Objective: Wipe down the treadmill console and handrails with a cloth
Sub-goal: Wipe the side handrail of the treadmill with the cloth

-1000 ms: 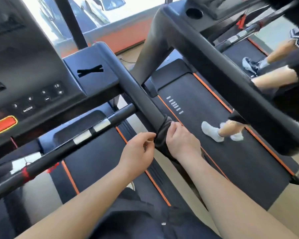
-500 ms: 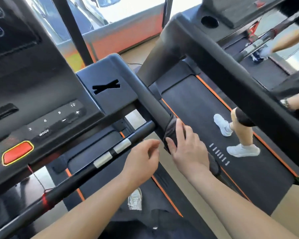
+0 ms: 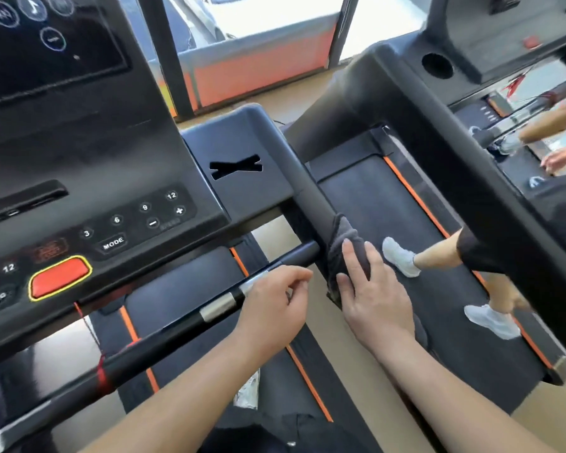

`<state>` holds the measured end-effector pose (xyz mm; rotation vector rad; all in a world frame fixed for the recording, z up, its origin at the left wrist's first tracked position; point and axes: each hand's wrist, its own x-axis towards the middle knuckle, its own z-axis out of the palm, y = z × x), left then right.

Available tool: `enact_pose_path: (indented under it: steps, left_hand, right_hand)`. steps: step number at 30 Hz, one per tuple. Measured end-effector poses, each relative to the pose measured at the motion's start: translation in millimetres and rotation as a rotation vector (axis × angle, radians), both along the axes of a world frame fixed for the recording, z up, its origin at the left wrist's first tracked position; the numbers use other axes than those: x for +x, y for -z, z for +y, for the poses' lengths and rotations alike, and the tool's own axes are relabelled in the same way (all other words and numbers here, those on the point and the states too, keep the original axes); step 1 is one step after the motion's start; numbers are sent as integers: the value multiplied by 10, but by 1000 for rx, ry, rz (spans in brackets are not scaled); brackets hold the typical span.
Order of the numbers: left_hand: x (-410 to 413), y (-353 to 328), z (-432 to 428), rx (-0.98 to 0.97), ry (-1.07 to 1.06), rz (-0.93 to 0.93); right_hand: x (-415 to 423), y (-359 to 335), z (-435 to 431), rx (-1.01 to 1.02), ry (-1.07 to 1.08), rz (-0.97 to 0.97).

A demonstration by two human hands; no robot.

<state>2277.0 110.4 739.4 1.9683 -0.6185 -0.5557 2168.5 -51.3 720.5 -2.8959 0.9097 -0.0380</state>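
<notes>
Since the earlier frame the right hand [image 3: 373,289] has slid further up the side handrail [image 3: 311,194], and the view has lifted so more of the console [image 3: 89,178] screen shows. The right hand lies flat, fingers spread, pressing the dark cloth [image 3: 340,237] wrapped round the handrail; the cloth's lower end is hidden under the palm. The left hand [image 3: 275,305] is loosely curled over the crossbar [image 3: 177,325]; whether it touches is unclear. The console is cut off at left. Two hands, one cloth, one red stop button [image 3: 59,277]. On the neighbouring treadmill [image 3: 406,223], a walker's two white shoes [image 3: 401,256] show, torso blocked by its rail.
</notes>
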Motion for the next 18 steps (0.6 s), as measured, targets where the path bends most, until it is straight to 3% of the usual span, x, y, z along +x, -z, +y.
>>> enact_pose_path:
  steps: [6,10,14,18]
  left_hand:
    - [270,-119,-11,-14,-42,-49]
    - [339,-144,38,-24,-51,-83]
    - [445,-80,14,-25,-72,-200]
    - [618,-15,-54,129,-6,-229]
  right_hand:
    - [1102,-238,-239,244,22,12]
    - [1251,-205,-212,194,-17,35]
    - [870,-59,-187,36,-161,-73]
    - [609,41,-145,-16,-215,-67]
